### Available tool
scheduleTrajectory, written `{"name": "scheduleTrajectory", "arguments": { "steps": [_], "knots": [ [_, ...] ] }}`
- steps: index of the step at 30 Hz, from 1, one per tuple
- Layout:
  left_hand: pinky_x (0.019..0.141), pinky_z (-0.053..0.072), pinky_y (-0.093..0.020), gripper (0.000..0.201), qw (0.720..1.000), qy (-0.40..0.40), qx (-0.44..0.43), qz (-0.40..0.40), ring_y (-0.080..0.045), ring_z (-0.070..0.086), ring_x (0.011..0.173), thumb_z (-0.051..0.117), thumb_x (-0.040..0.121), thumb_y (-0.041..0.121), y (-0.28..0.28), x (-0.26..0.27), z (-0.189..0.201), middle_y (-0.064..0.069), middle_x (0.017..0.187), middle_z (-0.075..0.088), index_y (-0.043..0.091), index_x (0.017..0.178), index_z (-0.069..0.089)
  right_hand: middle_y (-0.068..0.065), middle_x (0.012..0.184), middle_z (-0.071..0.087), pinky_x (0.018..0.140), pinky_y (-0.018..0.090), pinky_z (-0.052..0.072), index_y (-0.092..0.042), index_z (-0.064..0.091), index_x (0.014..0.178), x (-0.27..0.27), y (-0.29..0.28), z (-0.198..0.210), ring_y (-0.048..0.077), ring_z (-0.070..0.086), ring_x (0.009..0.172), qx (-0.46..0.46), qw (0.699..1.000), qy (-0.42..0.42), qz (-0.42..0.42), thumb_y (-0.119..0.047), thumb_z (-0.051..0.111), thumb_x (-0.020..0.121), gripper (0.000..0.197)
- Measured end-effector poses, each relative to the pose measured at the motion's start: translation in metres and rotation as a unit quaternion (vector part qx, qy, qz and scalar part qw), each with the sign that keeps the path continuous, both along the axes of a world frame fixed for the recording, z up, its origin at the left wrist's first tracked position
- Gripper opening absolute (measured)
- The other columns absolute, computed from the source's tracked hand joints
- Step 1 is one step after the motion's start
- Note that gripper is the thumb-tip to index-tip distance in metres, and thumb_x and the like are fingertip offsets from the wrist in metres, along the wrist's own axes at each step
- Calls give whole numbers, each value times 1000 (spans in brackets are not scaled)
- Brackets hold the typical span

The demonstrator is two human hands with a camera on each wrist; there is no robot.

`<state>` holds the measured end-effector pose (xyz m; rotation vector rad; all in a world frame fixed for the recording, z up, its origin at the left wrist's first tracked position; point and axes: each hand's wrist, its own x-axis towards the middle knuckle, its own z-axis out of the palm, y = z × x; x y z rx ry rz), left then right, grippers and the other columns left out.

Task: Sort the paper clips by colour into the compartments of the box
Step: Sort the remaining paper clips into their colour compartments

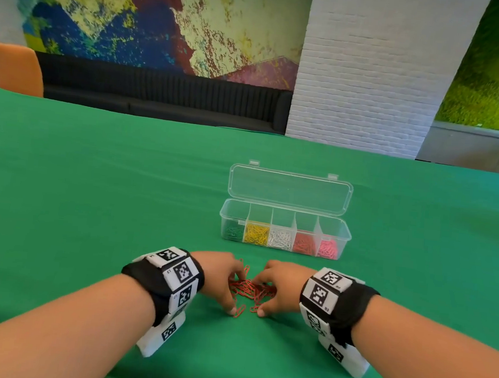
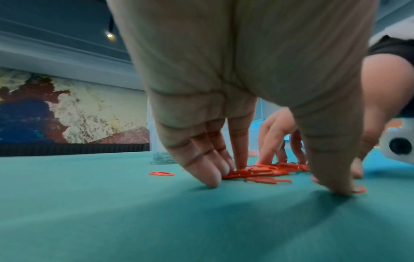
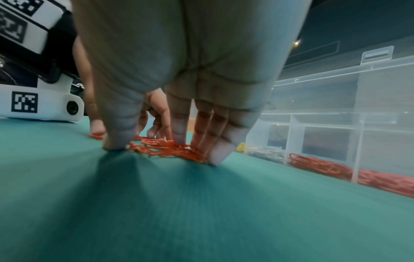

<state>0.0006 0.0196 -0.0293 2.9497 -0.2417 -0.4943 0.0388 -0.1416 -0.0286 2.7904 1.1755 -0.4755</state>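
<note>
While both hands rake red paper clips (image 1: 250, 291) together on green cloth (image 1: 94, 204), left hand (image 1: 220, 277) and right hand (image 1: 282, 286) spread, fingertips down, gripping nothing; box (image 1: 284, 228) just beyond; best squeeze pile tight, lift into red compartment (image 1: 304, 243); strays likely.

The only marks anywhere are the black-and-white square code tags (image 1: 183, 271) on the white blocks of the wrist bands (image 1: 335, 300), and those are patterns, not words. Beside a few tags sit tiny printed characters, too small and blurred to read. The clear box (image 1: 284, 222) carries no readable label.
</note>
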Motion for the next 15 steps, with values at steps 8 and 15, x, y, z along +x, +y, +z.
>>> {"name": "scheduleTrajectory", "arguments": {
  "steps": [8, 15],
  "knots": [
    [89, 48, -35, 61, 1000, -21, 21, 3, -24, 57, 105, 75, 73, 46, -19, -9, 1, -5, 118, 57, 18, 123, 54, 5, 117, 62, 85, 26, 42, -21, 62, 120, -8, 2, 6, 24, 57, 107, 7, 1000, -16, -4, -29, 63, 86, 35],
    [71, 42, -27, 30, 1000, -22, 1, 14, -20, 56, 85, 71, 80, 33, -17, -1, -3, -5, 101, 66, 13, 100, 63, 4, 105, 66, 71, 21, 35, -16, 66, 105, -1, -1, 3, 15, 52, 83, 47, 999, -1, -7, -19, 61, 85, 21]
  ]
}}
